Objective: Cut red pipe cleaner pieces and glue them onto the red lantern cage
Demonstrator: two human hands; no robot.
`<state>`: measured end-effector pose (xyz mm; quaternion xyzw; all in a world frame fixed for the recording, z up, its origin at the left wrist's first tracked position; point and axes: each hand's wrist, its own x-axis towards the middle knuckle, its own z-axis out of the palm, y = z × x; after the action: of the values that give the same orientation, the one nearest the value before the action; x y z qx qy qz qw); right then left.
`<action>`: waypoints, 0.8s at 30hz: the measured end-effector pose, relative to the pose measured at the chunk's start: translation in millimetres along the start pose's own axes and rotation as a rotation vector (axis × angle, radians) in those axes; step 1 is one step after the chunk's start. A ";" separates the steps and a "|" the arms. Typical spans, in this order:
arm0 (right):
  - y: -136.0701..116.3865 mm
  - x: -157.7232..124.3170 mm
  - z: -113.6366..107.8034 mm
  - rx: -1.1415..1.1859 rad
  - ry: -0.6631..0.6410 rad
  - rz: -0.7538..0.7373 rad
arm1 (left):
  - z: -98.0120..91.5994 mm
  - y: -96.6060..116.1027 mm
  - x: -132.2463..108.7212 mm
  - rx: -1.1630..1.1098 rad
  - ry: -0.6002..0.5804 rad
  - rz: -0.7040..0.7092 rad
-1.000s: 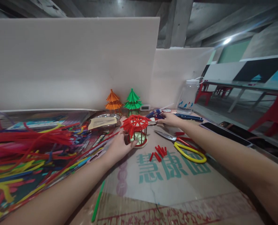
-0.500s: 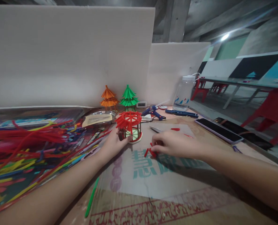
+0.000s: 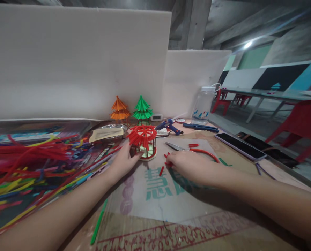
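My left hand [image 3: 125, 158] grips the base of a small pavilion model [image 3: 144, 134], which has a ring of red pipe-cleaner pieces on top, brown posts and a pale round base. To its right, my right hand [image 3: 183, 164] is closed over short red pipe-cleaner pieces [image 3: 166, 155], with ends poking out at the fingertips. One loose red piece [image 3: 161, 170] lies on the sheet just left of those fingers. Behind the right hand are scissors [image 3: 175, 146] with red handles, partly covered by the hand. More red pieces [image 3: 193, 145] lie beyond the scissors.
An orange pavilion model [image 3: 120, 109] and a green one [image 3: 142, 108] stand at the back. Beside them are a blue glue gun [image 3: 168, 125], a metal dish [image 3: 118, 128], pliers [image 3: 200, 127] and a water bottle [image 3: 202, 106]. A phone [image 3: 240, 145] lies right; many pipe cleaners [image 3: 35, 160] fill the left.
My right hand has shifted slightly and its fingers have closed in on the red pieces, uncovering the scissors' red handle. The left hand still holds the pavilion model. The view has turned slightly.
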<state>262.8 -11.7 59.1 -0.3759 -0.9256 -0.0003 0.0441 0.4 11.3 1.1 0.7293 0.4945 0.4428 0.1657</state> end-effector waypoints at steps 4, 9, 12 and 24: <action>1.6 2.8 7.6 -0.082 0.024 -0.044 | -0.8 2.1 -0.1 0.021 0.007 0.024; 6.1 5.8 13.6 -0.088 0.031 -0.093 | 1.2 -3.8 -0.1 0.026 0.003 0.042; 5.9 5.6 14.7 -0.093 0.049 -0.093 | 2.0 -5.5 -0.2 0.025 0.006 0.048; 8.7 24.0 14.1 1.189 0.543 0.160 | -0.1 -2.4 -0.6 -0.010 -0.019 0.025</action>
<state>250.6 11.7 46.8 -0.3418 -0.6931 0.4194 0.4763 -1.1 11.8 -0.8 0.7387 0.4816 0.4405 0.1686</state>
